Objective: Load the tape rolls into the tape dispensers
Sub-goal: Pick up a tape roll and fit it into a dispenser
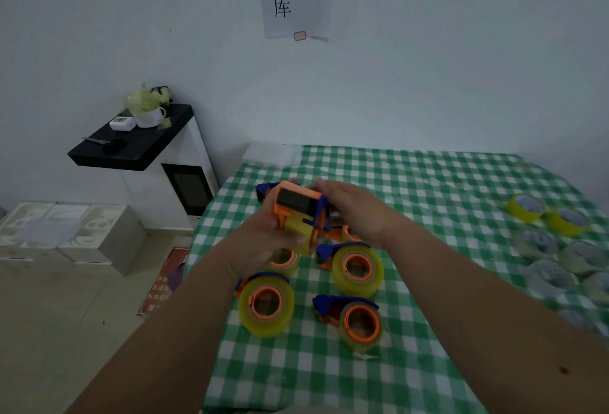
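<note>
I hold an orange and blue tape dispenser (296, 204) with a yellowish tape roll in it above the table. My left hand (263, 242) grips it from below and the left. My right hand (349, 209) grips its right side. Below my hands, several loaded dispensers lie on the green checked tablecloth (428, 189): one at the front left (265, 305), one at the front right (357, 323), one in the middle (357, 268). Another is partly hidden under my left hand.
Several loose tape rolls (547, 242) lie at the table's right edge. A clear plastic box (270, 155) sits at the far left corner. A black shelf (131, 143) on a white unit and grey boxes (72, 235) stand on the floor to the left.
</note>
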